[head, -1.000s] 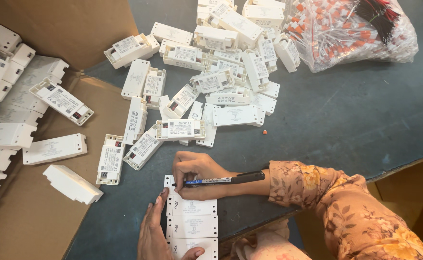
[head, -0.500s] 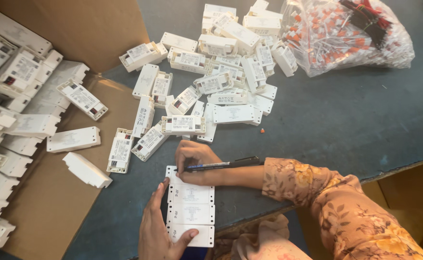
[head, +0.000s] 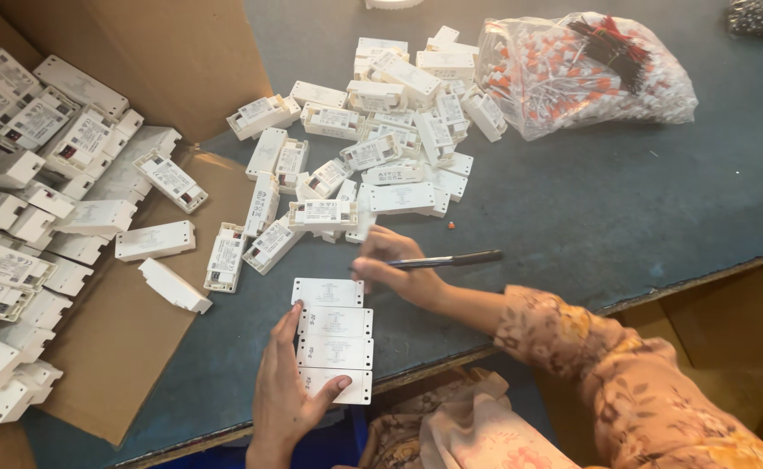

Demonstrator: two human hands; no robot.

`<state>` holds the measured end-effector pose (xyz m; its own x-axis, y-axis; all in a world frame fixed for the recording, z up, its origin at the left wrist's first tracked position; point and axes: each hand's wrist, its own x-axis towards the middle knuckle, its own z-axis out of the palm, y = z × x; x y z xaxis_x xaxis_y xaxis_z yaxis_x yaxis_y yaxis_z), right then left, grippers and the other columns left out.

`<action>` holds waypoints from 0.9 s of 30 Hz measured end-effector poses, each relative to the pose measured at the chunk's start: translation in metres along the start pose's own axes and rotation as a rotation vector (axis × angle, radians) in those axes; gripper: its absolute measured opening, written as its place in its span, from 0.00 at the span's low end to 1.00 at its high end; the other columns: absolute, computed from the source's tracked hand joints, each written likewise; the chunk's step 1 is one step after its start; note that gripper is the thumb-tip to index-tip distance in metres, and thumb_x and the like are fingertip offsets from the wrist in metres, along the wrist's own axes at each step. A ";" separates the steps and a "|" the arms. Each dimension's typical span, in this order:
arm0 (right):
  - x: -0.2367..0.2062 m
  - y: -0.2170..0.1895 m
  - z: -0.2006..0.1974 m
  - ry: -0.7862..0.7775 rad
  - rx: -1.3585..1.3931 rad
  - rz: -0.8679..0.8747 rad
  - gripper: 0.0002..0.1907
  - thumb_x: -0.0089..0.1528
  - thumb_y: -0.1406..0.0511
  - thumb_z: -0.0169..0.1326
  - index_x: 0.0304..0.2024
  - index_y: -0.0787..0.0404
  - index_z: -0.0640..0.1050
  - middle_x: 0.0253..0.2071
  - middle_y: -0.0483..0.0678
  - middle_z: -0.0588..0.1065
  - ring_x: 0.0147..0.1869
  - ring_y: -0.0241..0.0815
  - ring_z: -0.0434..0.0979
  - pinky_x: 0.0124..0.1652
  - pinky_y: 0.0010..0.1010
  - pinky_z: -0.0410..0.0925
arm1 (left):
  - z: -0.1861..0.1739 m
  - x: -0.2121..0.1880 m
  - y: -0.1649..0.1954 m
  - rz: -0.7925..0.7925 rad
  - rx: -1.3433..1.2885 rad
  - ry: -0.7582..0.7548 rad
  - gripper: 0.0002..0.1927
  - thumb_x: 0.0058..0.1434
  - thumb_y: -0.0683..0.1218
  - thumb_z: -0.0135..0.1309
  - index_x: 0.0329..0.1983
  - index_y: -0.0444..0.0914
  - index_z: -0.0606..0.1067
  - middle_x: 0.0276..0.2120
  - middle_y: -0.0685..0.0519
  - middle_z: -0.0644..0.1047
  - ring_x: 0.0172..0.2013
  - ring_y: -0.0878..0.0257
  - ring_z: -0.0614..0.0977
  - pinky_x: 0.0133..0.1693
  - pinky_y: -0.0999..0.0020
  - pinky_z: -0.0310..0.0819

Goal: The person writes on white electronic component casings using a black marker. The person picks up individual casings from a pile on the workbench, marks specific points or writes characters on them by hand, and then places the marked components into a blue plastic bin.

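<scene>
head view, the only one here: four flat white plastic modules [head: 334,340] sit in a neat row, long sides touching, right at the near edge of the blue table [head: 616,200]. the left hand [head: 284,395] lies along the left side of that row, fingers stretched out, thumb curled onto the nearest module, pinning rather than gripping. the right hand [head: 399,263] hangs just past the far end of the row, fingers pinched shut round a dark pen [head: 447,260] that lies almost level, pointing right.

my guess on handling: these look like light, stiff, hollow plastic shells, smooth enough to skate on the tabletop, so holding them by the long edges or pressing down on top makes sense. not fragile-looking, though the small end tabs could snap.

beyond the row is a loose pile of the same modules [head: 373,148], and further back right of that a clear bag of orange and white parts [head: 586,74]. left of the row, an open cardboard box [head: 138,52] holds lots more.

hard to tell: the pen tip is behind the fingers, the print on the row is too faint, the box is cut off at the left, and some shiny bits at the top right corner are barely in frame.
</scene>
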<state>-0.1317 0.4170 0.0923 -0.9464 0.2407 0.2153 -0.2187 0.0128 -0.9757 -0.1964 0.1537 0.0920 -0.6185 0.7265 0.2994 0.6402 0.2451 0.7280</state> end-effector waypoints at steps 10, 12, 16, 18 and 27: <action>-0.090 0.001 -0.011 0.302 0.118 0.150 0.36 0.65 0.42 0.40 0.50 0.66 0.77 0.25 0.52 0.78 0.27 0.44 0.83 0.26 0.28 0.73 | -0.004 0.000 0.000 0.043 0.012 -0.058 0.60 0.46 0.71 0.62 0.74 0.35 0.55 0.66 0.36 0.64 0.63 0.37 0.69 0.61 0.48 0.64; -0.101 0.004 -0.004 0.340 0.038 0.153 0.34 0.67 0.43 0.41 0.51 0.68 0.76 0.26 0.54 0.79 0.28 0.46 0.83 0.28 0.30 0.73 | -0.008 0.000 -0.006 0.045 -0.040 -0.063 0.62 0.46 0.70 0.64 0.75 0.35 0.54 0.67 0.35 0.63 0.64 0.36 0.68 0.63 0.49 0.64; -0.112 0.011 0.012 0.298 -0.085 0.080 0.29 0.70 0.46 0.43 0.51 0.66 0.73 0.35 0.56 0.82 0.36 0.43 0.86 0.36 0.30 0.78 | -0.022 -0.009 -0.017 0.070 -0.094 -0.146 0.66 0.44 0.68 0.70 0.76 0.34 0.50 0.70 0.35 0.60 0.70 0.37 0.64 0.68 0.50 0.60; -0.114 0.013 0.023 0.288 -0.109 0.084 0.20 0.71 0.53 0.49 0.48 0.65 0.75 0.43 0.58 0.82 0.43 0.45 0.86 0.42 0.31 0.78 | -0.031 -0.017 -0.018 0.080 -0.079 -0.167 0.67 0.43 0.67 0.71 0.76 0.33 0.49 0.71 0.34 0.59 0.71 0.37 0.63 0.69 0.50 0.58; -0.099 -0.005 0.044 0.144 -0.473 -0.077 0.13 0.62 0.70 0.62 0.47 0.63 0.74 0.62 0.59 0.76 0.67 0.51 0.76 0.63 0.38 0.67 | -0.041 -0.025 -0.003 0.150 0.160 -0.193 0.64 0.41 0.60 0.74 0.74 0.35 0.51 0.72 0.39 0.57 0.72 0.41 0.59 0.71 0.45 0.48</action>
<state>-0.0476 0.3503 0.0773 -0.8820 0.3526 0.3126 -0.1239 0.4664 -0.8759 -0.2016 0.1088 0.1073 -0.4235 0.8671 0.2624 0.7913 0.2130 0.5732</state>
